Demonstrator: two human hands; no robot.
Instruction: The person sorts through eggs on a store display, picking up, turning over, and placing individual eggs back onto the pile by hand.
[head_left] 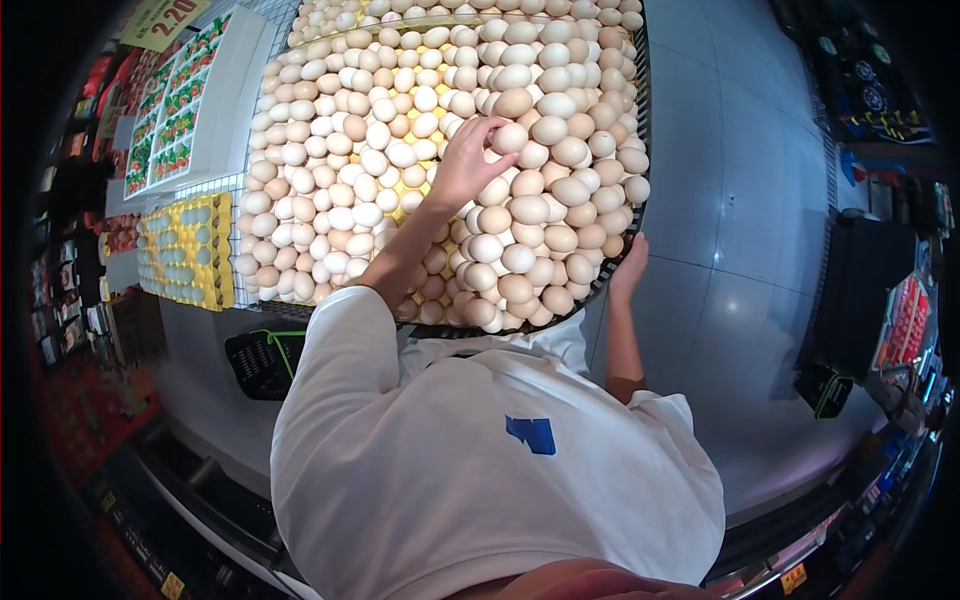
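Far L, upper: price sign (163, 22), then white box (222, 100) w/ rows of red-green packs. Below it, L edge of mid-frame: yellow trays (218, 262) w/ pale eggs. Lower L: blk basket (258, 368), green handle, on floor.

Upper ctr: big spread of loose eggs (401, 154), white to tan, piled several deep toward R; yellow tray liner (413, 179) shows thru gaps nr middle.

L hand (478, 160), ctr top: thumb + fingertips closed about one egg (509, 138), tan, at top of pile. Egg sits level w/ neighbours; can't tell if lifted.

R of ctr: blk rim (597, 291) curves round the pile. R hand (629, 268) just beside it, outside; no item seen in it, finger spacing n/c (edge-on, can't tell).

Progress (judged): grip on 1 egg appears made; moving it clear of pile not yet done. No picked eggs distinguishable from rest. Most of the pile looks untouched.
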